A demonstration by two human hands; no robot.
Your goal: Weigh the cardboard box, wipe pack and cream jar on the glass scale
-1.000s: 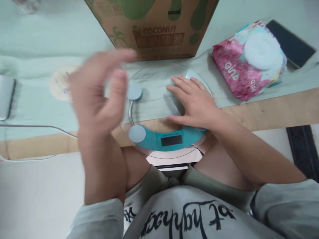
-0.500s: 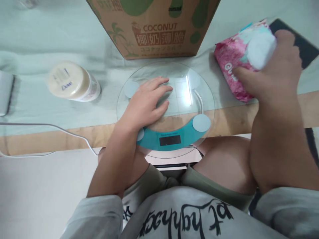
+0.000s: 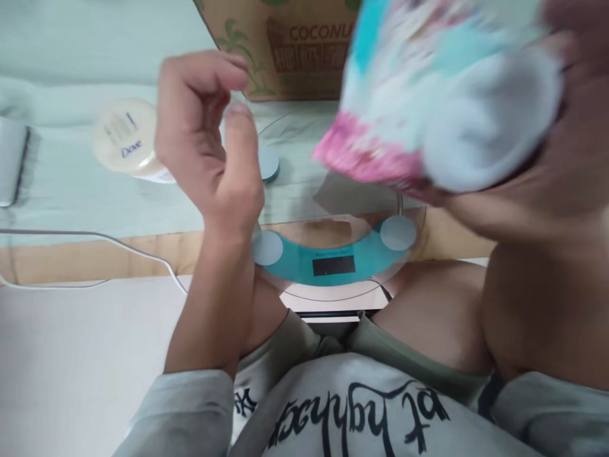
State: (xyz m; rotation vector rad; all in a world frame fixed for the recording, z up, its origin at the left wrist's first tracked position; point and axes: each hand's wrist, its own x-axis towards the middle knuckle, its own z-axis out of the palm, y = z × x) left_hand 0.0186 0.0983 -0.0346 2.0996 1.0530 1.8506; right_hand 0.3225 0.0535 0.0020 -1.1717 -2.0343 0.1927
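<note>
A pack of wet wipes (image 3: 385, 127), pink and pale blue with a round white lid, is raised above the right part of the glass bathroom scale (image 3: 333, 254). My right hand (image 3: 547, 184) is closed on its right side, somewhat blurred by motion. Over the scale's left edge hovers my left hand (image 3: 209, 139), fingers loosely curled, with a gap between thumb and fingertips and nothing held. The scale has a teal band with a dark display and overhangs the table's front edge. Pack and hands hide much of its glass.
Behind the scale stands a cardboard coconut box (image 3: 299, 57), partly covered by the pack. A cream-lidded Dove jar (image 3: 126, 139) is left of my left hand. A white cable (image 3: 137, 254) crosses the table edge, and a pale object (image 3: 12, 162) lies at far left.
My right hand has lifted the wipes pack off the table and brought it left, nearer the camera. My left hand has risen from the scale's glass and shifted left, its fingers now curled.
</note>
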